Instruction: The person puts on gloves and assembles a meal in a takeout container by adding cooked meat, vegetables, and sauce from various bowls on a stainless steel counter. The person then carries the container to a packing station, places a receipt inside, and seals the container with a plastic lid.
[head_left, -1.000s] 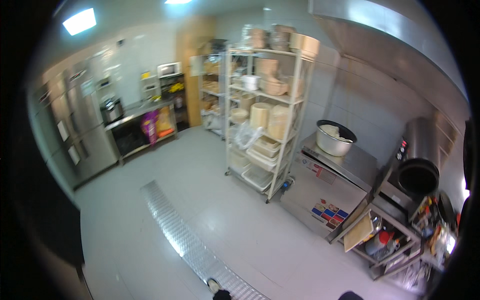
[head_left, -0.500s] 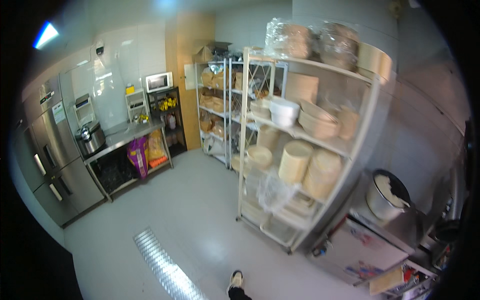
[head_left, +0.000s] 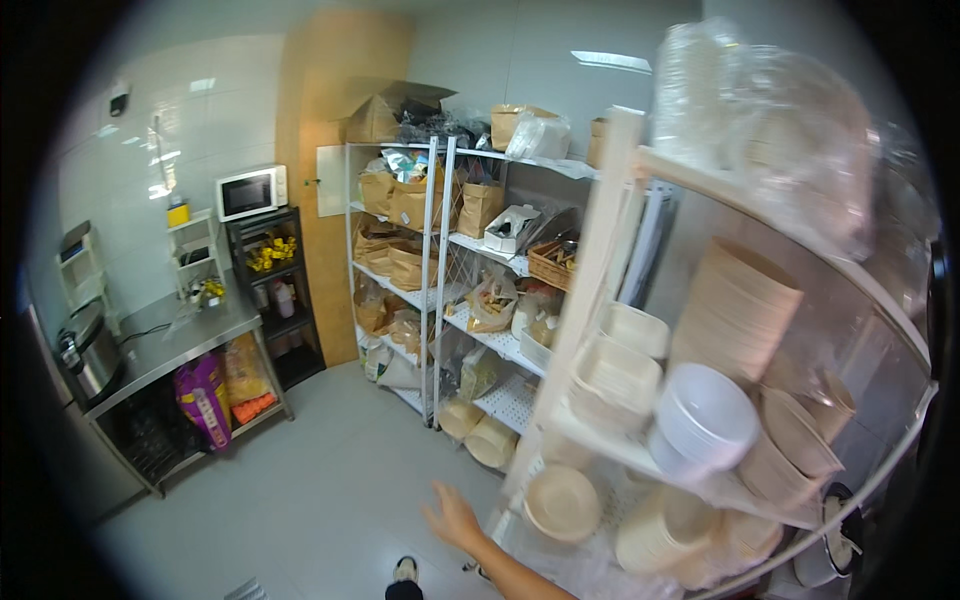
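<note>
My right hand (head_left: 456, 518) reaches forward from the lower edge, low over the floor and just left of the white shelf rack (head_left: 577, 335). Its fingers are spread, with nothing seen in them. Nearest to it on that rack is a stack of round beige bowls (head_left: 563, 503). Higher up stand white round bowls (head_left: 704, 420) and rectangular beige trays (head_left: 614, 385). Beyond the hand, light round containers (head_left: 490, 441) rest at the bottom of a farther white rack (head_left: 432, 300). My left hand is out of view.
Paper bags (head_left: 412, 265) fill the farther racks. A steel table (head_left: 190, 345) at the left carries a rice cooker (head_left: 92, 350), with a purple sack (head_left: 203, 400) below. A microwave (head_left: 250, 192) tops a black shelf (head_left: 272, 300). My shoe (head_left: 405, 570) shows on the floor.
The view has come closer to the racks, and the white rack looms larger at the right. My right hand has come into view. The steel refrigerator has mostly slipped out at the left.
</note>
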